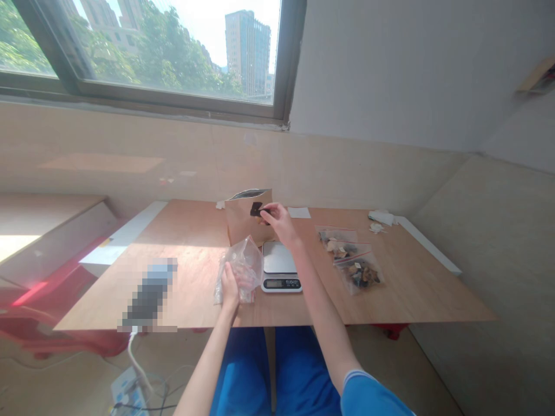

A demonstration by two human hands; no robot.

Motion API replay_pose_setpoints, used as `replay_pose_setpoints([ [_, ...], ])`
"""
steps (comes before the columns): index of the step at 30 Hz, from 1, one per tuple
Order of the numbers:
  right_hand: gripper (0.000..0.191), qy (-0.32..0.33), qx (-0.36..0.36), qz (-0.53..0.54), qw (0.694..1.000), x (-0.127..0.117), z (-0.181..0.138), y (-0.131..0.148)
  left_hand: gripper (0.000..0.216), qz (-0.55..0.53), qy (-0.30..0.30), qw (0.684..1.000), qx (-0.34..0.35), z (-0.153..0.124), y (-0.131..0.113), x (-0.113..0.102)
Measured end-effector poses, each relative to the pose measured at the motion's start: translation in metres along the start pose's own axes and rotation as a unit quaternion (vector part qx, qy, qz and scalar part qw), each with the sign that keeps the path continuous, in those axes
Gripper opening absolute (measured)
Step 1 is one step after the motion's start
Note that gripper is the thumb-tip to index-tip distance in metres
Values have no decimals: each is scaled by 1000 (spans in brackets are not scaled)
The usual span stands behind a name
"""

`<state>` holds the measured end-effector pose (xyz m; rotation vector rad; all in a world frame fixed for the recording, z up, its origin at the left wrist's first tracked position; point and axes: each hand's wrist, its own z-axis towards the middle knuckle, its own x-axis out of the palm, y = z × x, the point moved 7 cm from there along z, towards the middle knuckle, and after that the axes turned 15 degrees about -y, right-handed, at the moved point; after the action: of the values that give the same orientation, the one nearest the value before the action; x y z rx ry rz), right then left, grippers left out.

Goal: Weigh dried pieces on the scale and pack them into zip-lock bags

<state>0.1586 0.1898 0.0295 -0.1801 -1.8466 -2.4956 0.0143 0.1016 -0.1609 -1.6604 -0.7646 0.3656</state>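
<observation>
Head view: fingertips (265,211) of the right hand (281,225) pinch together on a small dark piece (256,209), held against the upper front of a kraft paper pouch (245,226) that stands with its silver-lined mouth open. Fingers (228,281) of the left hand (229,289) close around the lower part of a crumpled clear plastic bag (248,267), its contents too creased to make out. Between the hands sits a digital kitchen scale (280,267), with the pouch just behind and left of it. Further right, two zip bags of mixed dried pieces (359,271) lie on a plywood tabletop (416,289), near a white paper slip (299,212)
</observation>
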Motion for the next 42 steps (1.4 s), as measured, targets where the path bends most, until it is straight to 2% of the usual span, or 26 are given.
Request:
replay_pose_setpoints([
  [4, 15, -19, -160, -80, 984, 23, 41, 45, 56, 7, -4, 1000, -2, 0, 0, -1],
  [7, 7, 29, -248, -168, 954, 48, 60, 60, 54, 17, -21, 1000, 15, 3, -1, -3],
  [9, 8, 69, -272, -211, 936, 61, 68, 58, 49, 25, -44, 998, 36, 6, -2, -6],
  [12, 11, 106, -272, -246, 924, 69, 73, 44, 45, 41, -69, 995, 58, 10, -2, -10],
  [16, 9, 127, -252, -244, 928, 66, 73, 28, 49, 59, -65, 994, 59, 10, 1, -10],
  [21, 10, 155, -280, -269, 909, 66, 68, 26, 49, 70, -51, 994, 63, 10, 2, -8],
  [28, 26, 125, -345, -343, 865, 72, 52, 23, 47, 88, -65, 990, 84, 13, -1, -10],
  [32, 31, 116, -340, -385, 850, 68, 38, 16, 49, 87, -63, 990, 86, 13, 0, -10],
  [34, 33, 94, -341, -381, 855, 62, 27, 17, 50, 86, -60, 991, 81, 13, 0, -9],
  [38, 32, -26, -331, -322, 886, 39, -8, 23, 58, 81, -23, 994, 68, 7, 0, -1],
  [40, 28, -57, -290, -301, 906, 28, -28, 13, 62, 78, -9, 994, 73, 5, -2, 2],
  [42, 25, -42, -222, -309, 924, 22, -46, -7, 60, 78, -14, 993, 92, 4, -6, 1],
])
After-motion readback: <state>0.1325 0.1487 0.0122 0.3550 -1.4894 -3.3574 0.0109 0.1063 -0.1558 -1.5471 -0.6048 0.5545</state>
